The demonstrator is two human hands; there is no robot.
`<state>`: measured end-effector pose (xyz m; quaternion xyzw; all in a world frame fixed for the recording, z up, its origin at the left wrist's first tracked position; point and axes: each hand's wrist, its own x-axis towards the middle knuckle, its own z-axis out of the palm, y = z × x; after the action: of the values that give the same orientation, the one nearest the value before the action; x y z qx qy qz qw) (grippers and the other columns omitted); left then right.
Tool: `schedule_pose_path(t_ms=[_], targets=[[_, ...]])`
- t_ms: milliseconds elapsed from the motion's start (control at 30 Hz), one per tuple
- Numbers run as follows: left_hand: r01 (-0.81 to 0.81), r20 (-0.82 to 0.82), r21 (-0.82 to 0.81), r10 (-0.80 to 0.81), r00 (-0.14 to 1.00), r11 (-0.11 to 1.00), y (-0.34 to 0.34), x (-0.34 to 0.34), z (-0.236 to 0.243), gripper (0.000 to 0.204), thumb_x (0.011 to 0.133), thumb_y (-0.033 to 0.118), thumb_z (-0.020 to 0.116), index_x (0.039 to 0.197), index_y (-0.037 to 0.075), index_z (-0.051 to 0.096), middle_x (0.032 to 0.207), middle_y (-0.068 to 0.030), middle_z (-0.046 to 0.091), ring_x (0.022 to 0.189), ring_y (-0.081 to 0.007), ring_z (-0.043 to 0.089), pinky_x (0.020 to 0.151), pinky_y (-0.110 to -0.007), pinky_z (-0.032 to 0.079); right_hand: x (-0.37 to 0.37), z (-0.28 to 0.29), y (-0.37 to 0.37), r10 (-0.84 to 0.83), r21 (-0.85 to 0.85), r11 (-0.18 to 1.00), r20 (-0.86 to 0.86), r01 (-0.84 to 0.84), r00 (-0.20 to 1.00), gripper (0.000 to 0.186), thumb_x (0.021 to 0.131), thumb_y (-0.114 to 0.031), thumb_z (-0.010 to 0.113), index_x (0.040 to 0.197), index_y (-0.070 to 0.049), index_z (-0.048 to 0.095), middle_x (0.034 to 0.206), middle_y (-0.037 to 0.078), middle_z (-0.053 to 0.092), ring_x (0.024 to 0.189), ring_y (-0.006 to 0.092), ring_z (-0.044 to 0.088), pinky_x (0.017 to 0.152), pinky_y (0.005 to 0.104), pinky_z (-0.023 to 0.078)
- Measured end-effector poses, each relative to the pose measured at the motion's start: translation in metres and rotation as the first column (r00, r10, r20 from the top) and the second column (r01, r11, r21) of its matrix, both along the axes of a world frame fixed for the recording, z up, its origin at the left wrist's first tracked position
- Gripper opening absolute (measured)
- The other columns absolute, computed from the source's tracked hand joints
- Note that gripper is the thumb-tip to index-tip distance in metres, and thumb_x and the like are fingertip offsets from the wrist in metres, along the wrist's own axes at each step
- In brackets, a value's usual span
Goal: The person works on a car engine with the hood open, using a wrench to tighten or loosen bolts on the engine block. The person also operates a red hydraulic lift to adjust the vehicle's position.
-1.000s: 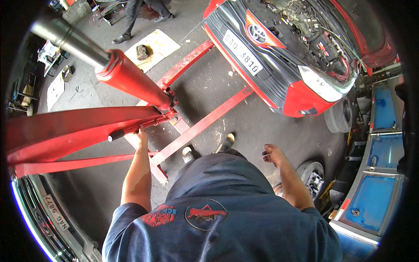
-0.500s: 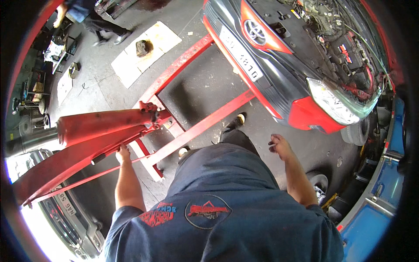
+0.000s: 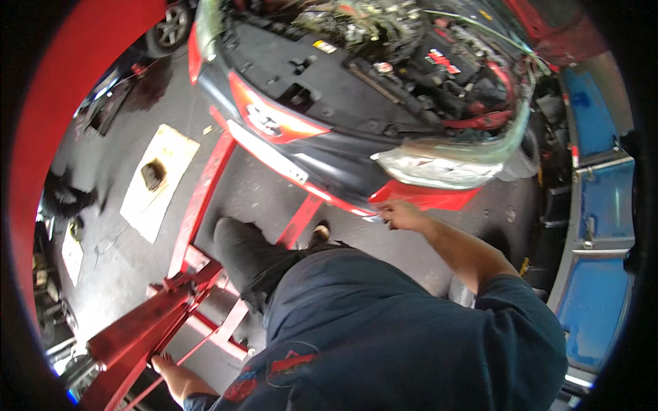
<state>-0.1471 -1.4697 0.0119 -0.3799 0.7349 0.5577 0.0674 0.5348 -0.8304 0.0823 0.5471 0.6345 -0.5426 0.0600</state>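
A red engine hoist [image 3: 137, 327] stands at my lower left, its thick ram tube slanting up toward the base joint. My left hand [image 3: 162, 363] is closed on the edge of its frame, with some fingers hidden behind the metal. Ahead is a black-and-red car front [image 3: 329, 164] with its bonnet up. At the lower corner of its bumper is my right hand [image 3: 401, 216], fingers loosely bent and apart. It overlaps the bumper edge; whether it touches is not clear. Nothing shows in it.
Red hoist legs [image 3: 200, 205] run along the floor under the car, and my raised knee [image 3: 240, 253] is above them. Cardboard [image 3: 147, 212] with a dark metal part [image 3: 152, 175] lies on the left. Blue metal cabinets [image 3: 603, 205] line the right side.
My view has swung right and closer to the car. My right hand has moved forward to the bumper corner, and one leg has lifted over the hoist base. My left hand stays on the hoist.
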Motion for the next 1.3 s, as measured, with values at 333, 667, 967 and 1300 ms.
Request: schedule_pose_path(t_ms=[333,667,967,1300], targets=[[0.923,0.254,0.31,-0.956,0.149,0.226,0.278,0.129,-0.054,0.03,0.093,0.033,0.046,0.111,0.011,0.056,0.1,-0.0088,0.063,0.082,-0.0256,0.064,0.064,-0.04,0.053,0.026,0.06,0.103,-0.109,0.099,0.986,-0.245,0.137,0.963,0.035,0.092,-0.027,0.058,0.113,0.001,0.059,0.094,0.01,0.065,0.075,0.0165,0.062,0.068,0.0307,0.051],[0.931,-0.267,-0.136,-0.893,-0.363,-0.338,0.834,0.154,0.187,0.036,0.096,0.032,0.047,0.087,-0.001,0.059,0.073,-0.0086,0.062,0.064,-0.0189,0.061,0.061,-0.031,0.049,-0.022,0.197,0.362,-0.125,0.43,0.791,-0.583,0.435,0.803,0.024,0.095,-0.019,0.056,0.109,0.0,0.06,0.079,0.001,0.059,0.067,0.0074,0.053,0.06,0.0245,0.046],[0.891,-0.489,-0.329,-0.751,-0.444,-0.313,1.169,0.171,0.235,0.04,0.098,0.036,0.046,0.093,-0.002,0.06,0.086,-0.009,0.064,0.083,-0.0187,0.059,0.077,-0.033,0.046,0.035,0.263,0.66,-0.565,0.793,0.409,-0.169,0.452,0.808,0.033,0.085,-0.033,0.061,0.107,-0.008,0.067,0.107,0.016,0.066,0.103,0.0317,0.061,0.091,0.0357,0.047],[0.515,-0.312,-0.857,-0.778,-0.546,-0.017,1.344,0.227,0.169,0.035,0.092,0.033,0.054,0.103,-0.001,0.057,0.105,-0.0173,0.058,0.098,-0.0358,0.054,0.085,-0.043,0.042,0.203,0.276,0.906,-0.724,0.897,0.258,-0.067,0.359,0.686,0.028,0.083,-0.032,0.062,0.1,-0.01,0.07,0.104,0.014,0.067,0.099,0.0321,0.063,0.088,0.0379,0.05]])
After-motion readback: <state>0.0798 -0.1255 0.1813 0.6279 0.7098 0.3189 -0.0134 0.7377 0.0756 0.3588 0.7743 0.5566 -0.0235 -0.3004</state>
